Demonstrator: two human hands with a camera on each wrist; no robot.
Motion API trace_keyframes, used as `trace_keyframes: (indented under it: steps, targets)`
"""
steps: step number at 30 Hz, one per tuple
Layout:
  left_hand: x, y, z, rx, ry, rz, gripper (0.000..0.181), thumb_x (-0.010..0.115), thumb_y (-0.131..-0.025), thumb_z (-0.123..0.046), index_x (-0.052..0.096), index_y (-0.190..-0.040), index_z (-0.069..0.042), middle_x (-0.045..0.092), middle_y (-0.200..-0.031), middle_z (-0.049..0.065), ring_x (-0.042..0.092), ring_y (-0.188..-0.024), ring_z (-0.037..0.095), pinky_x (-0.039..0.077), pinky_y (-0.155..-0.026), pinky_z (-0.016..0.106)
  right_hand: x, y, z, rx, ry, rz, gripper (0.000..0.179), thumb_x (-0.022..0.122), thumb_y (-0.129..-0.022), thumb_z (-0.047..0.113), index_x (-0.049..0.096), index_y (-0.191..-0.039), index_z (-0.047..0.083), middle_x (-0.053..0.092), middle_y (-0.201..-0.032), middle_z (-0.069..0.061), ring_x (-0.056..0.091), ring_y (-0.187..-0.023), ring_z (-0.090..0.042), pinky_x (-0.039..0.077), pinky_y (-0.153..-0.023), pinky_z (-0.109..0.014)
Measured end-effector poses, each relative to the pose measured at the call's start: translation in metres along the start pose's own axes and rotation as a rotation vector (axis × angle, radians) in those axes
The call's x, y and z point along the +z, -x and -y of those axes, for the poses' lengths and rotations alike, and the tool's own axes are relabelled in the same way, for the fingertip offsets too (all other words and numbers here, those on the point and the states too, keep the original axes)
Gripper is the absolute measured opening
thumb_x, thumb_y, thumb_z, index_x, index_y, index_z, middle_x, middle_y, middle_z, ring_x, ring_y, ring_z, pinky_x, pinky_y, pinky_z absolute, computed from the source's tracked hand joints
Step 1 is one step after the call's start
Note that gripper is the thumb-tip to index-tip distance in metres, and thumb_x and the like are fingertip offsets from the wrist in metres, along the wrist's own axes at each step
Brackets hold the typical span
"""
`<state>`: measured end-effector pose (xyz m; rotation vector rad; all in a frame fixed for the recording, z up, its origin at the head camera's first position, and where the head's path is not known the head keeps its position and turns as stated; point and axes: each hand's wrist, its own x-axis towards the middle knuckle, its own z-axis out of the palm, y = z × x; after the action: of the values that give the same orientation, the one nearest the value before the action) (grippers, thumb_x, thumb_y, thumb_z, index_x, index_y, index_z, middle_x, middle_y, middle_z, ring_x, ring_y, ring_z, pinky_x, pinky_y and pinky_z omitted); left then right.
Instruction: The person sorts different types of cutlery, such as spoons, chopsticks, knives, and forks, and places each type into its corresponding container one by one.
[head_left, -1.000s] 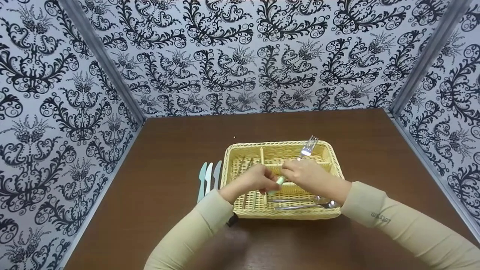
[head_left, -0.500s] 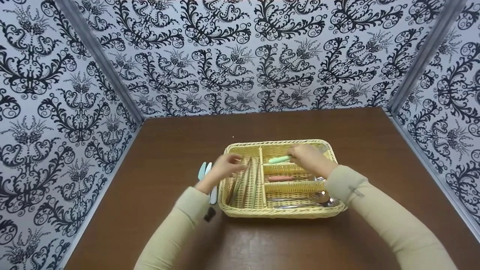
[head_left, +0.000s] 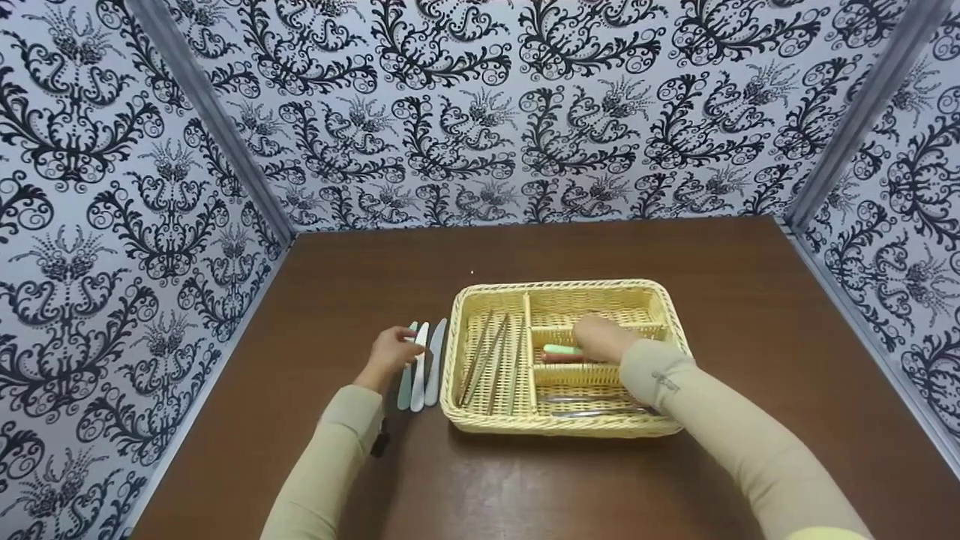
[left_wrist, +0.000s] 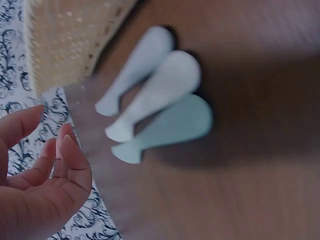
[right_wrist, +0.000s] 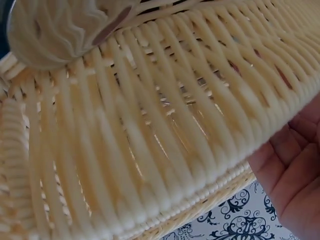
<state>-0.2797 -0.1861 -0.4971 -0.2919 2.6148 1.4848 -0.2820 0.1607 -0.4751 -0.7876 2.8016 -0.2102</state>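
My left hand [head_left: 394, 351] hovers over three knives lying side by side left of the basket: a green one [head_left: 406, 388], a white one [head_left: 418, 395] and a grey one [head_left: 434, 375]. In the left wrist view its bent fingers [left_wrist: 77, 175] hold nothing and look apart from the knife handles. Inside the basket's middle right compartment, my right hand [head_left: 600, 340] holds a green-handled fork [head_left: 561, 349] beside a pink handle [head_left: 561, 358]. The fork's tines and my right fingertips are hidden. The right wrist view shows part of the palm [right_wrist: 297, 175] behind a woven divider [right_wrist: 150, 130].
The woven basket [head_left: 562, 426] has several compartments. Several chopsticks [head_left: 495, 367] lie in its left one. Thin metal handles [head_left: 581, 413] lie in the front right one, their ends under my sleeve. Patterned walls [head_left: 480, 112] bound the brown table [head_left: 360, 270].
The green-handled fork went from near the back compartment down into the middle one with my right hand. My left hand left the basket and moved left to above the knives.
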Motion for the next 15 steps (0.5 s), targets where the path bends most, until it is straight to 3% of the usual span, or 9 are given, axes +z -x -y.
trace_keyframes:
  steps: [3,7,13,15]
  targets:
    - [-0.006,0.011,-0.003,-0.020,-0.009,-0.003,0.037,0.062,-0.079,-0.002,0.053,-0.112,0.012,0.058,-0.105,0.024,0.057,-0.064,0.013,0.047,-0.058,0.023,0.003,-0.001,0.002,-0.044,0.100,0.013,0.022,0.058,-0.075,-0.007,0.053,-0.058,0.006,0.055,-0.059,-0.007,0.048,-0.052,-0.018,0.045,-0.051,-0.032]
    - [-0.008,0.012,0.001,-0.072,-0.031,-0.011,0.038,0.062,-0.081,-0.004,0.053,-0.115,0.009,0.054,-0.116,0.025,0.057,-0.071,0.017,0.050,-0.065,0.029,0.005,0.000,0.002,-0.070,0.110,0.038,0.021,0.058,-0.074,-0.009,0.054,-0.058,0.004,0.058,-0.059,-0.010,0.051,-0.052,-0.022,0.045,-0.051,-0.035]
    - [-0.010,0.014,0.006,-0.102,-0.046,-0.011,0.038,0.063,-0.080,-0.004,0.054,-0.115,0.008,0.056,-0.107,0.021,0.056,-0.068,0.019,0.048,-0.060,0.028,0.008,-0.004,-0.001,-0.071,0.083,0.059,0.018,0.060,-0.075,-0.005,0.058,-0.060,0.004,0.059,-0.062,-0.010,0.054,-0.056,-0.023,0.048,-0.055,-0.035]
    - [-0.011,0.014,0.008,-0.111,-0.048,-0.004,0.037,0.063,-0.080,-0.005,0.054,-0.115,0.007,0.057,-0.105,0.020,0.058,-0.073,0.023,0.050,-0.064,0.032,0.008,-0.005,-0.002,-0.074,0.073,0.066,0.017,0.060,-0.075,-0.004,0.058,-0.060,0.004,0.059,-0.063,-0.010,0.054,-0.056,-0.022,0.049,-0.056,-0.034]
